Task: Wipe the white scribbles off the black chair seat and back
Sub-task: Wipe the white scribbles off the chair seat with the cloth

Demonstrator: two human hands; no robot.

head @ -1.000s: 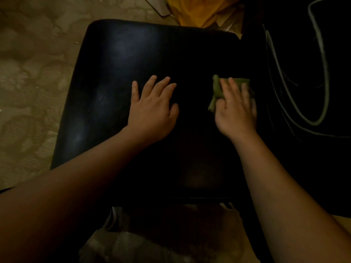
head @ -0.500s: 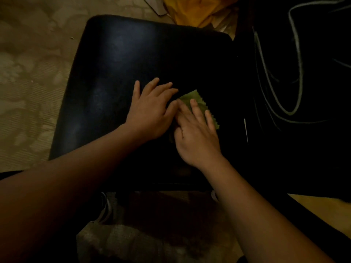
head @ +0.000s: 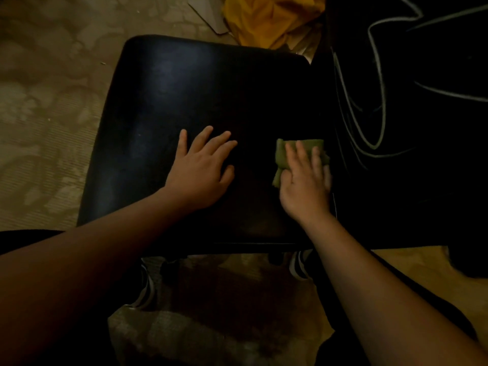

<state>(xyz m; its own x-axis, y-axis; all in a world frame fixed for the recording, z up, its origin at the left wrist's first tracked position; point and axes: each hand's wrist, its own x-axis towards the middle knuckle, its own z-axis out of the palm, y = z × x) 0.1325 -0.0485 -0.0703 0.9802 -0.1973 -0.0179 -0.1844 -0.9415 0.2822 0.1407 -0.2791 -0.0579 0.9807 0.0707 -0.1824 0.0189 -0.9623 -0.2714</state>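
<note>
The black chair seat (head: 184,96) fills the middle of the head view, glossy and dark. The chair back (head: 435,128) stands to the right and carries looping white scribbles (head: 369,138). My left hand (head: 200,170) rests flat on the seat with fingers spread. My right hand (head: 306,183) presses a folded green cloth (head: 284,154) onto the seat's right side, close to the back. Its fingers lie straight over the cloth, and part of the cloth is hidden under the palm.
Patterned beige carpet (head: 47,122) lies to the left. A yellow cloth (head: 269,19) and cardboard pieces (head: 208,14) lie beyond the seat's far edge. Striped shoes (head: 298,265) show under the seat's near edge.
My right hand slid the cloth from the seat's right side to the middle beside my left hand, then back to the right near the chair back. My left hand stayed put.
</note>
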